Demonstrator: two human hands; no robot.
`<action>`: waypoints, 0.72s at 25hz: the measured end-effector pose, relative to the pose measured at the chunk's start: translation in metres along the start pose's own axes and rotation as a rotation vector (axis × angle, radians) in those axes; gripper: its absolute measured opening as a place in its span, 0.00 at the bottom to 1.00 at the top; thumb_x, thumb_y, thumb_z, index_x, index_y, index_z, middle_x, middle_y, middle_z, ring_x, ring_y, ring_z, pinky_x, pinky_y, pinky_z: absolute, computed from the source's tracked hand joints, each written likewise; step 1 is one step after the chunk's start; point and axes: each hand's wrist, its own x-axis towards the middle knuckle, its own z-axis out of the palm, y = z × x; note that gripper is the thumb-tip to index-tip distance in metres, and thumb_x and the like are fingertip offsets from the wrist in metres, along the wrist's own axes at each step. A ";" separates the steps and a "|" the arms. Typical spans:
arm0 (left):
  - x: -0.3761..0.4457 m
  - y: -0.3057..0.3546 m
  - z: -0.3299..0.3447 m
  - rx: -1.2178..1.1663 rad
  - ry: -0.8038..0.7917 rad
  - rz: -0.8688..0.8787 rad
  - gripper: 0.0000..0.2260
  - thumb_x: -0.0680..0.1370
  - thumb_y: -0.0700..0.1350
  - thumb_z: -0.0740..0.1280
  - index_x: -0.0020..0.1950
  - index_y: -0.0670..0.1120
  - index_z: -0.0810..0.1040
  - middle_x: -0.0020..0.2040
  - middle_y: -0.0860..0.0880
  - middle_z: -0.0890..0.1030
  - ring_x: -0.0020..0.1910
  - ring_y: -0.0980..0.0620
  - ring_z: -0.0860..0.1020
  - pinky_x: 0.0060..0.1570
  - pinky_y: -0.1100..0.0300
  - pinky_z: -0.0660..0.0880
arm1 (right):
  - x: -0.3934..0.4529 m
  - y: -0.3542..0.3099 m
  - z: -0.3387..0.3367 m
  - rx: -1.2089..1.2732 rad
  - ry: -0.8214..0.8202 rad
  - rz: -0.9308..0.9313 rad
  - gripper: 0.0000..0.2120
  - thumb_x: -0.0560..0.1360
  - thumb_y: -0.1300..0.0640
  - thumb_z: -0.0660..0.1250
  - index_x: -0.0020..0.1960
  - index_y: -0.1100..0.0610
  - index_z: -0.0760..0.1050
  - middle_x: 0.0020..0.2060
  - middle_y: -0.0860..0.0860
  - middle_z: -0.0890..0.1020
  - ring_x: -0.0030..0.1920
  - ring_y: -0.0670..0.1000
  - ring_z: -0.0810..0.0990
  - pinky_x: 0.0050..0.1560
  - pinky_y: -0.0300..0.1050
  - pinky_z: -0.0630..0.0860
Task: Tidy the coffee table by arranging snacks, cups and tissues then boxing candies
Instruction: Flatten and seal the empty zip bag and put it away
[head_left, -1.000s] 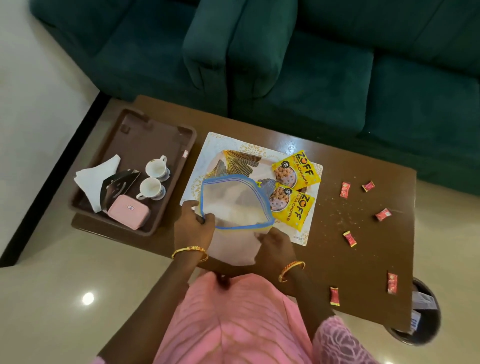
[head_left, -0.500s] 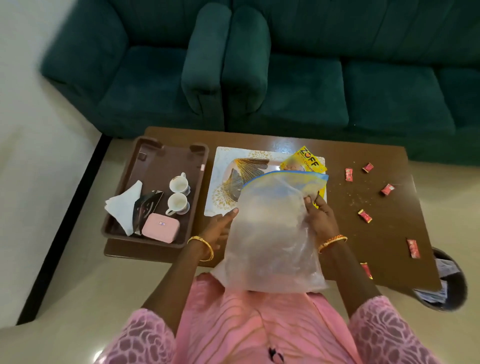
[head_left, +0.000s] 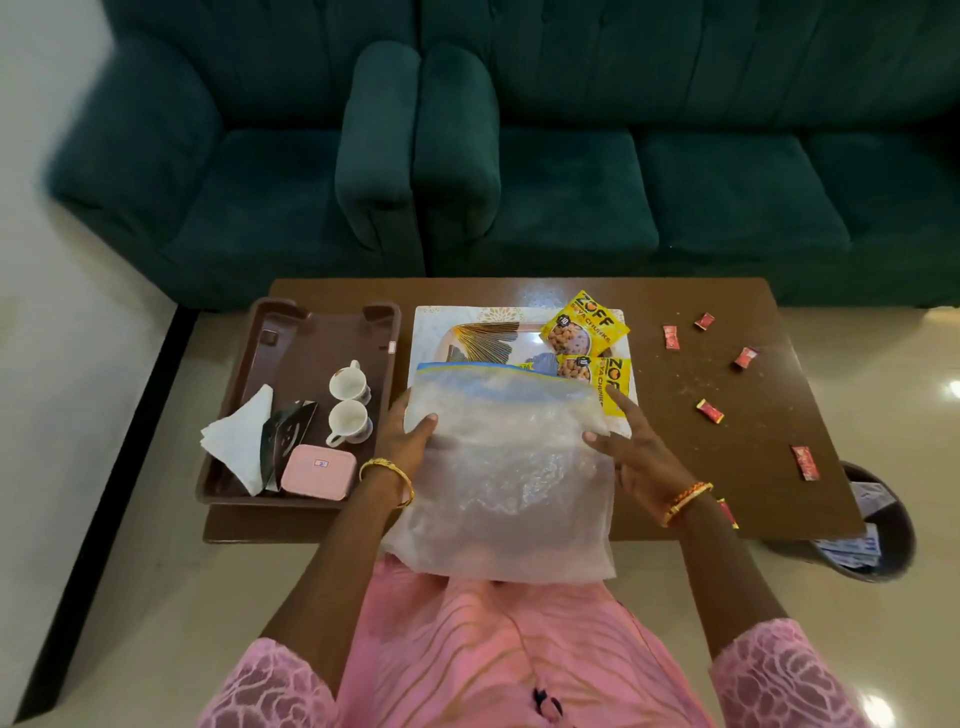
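Observation:
A large clear zip bag (head_left: 506, 467) with a blue seal strip lies flat over the near part of the white patterned tray (head_left: 441, 325) and hangs off the table's front edge. My left hand (head_left: 408, 441) grips its left edge. My right hand (head_left: 631, 452) rests at its right edge, fingers spread, index finger on the nearer of two yellow snack packets (head_left: 584, 330). Several red candies (head_left: 709, 410) lie scattered on the brown table's right side. The brown tray (head_left: 311, 338) at left holds two white cups (head_left: 348, 400), tissues (head_left: 239, 436) in a dark holder and a pink box (head_left: 319, 470).
The brown coffee table (head_left: 675, 296) has crumbs around the candies. A dark waste bin (head_left: 878, 530) with papers stands on the floor at the table's right front corner. Green sofas (head_left: 519, 156) run behind the table. My pink dress fills the bottom.
The bag, held open and then lifted upright earlier, has been laid down flat over the white tray. My right hand has loosened from its top edge to its right side. The camera tilted up.

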 end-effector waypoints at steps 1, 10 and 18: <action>0.000 0.003 -0.002 0.050 0.050 0.061 0.22 0.79 0.41 0.62 0.73 0.47 0.64 0.69 0.44 0.72 0.67 0.44 0.71 0.65 0.56 0.67 | -0.006 -0.001 0.003 -0.036 -0.101 0.009 0.36 0.63 0.63 0.74 0.66 0.41 0.68 0.57 0.50 0.80 0.55 0.49 0.81 0.52 0.42 0.80; -0.012 0.023 -0.033 0.296 -0.295 -0.028 0.26 0.61 0.60 0.77 0.57 0.53 0.80 0.53 0.54 0.80 0.48 0.58 0.78 0.53 0.60 0.76 | 0.005 0.010 0.037 -0.836 0.330 -0.099 0.06 0.67 0.59 0.73 0.44 0.58 0.81 0.39 0.57 0.82 0.41 0.55 0.79 0.40 0.41 0.74; -0.008 0.018 -0.041 0.927 -0.322 0.013 0.16 0.68 0.51 0.74 0.52 0.44 0.82 0.48 0.43 0.83 0.46 0.46 0.79 0.48 0.55 0.76 | 0.016 -0.013 0.020 -0.556 0.289 -0.210 0.16 0.66 0.67 0.73 0.31 0.54 0.67 0.33 0.52 0.75 0.37 0.51 0.73 0.39 0.44 0.70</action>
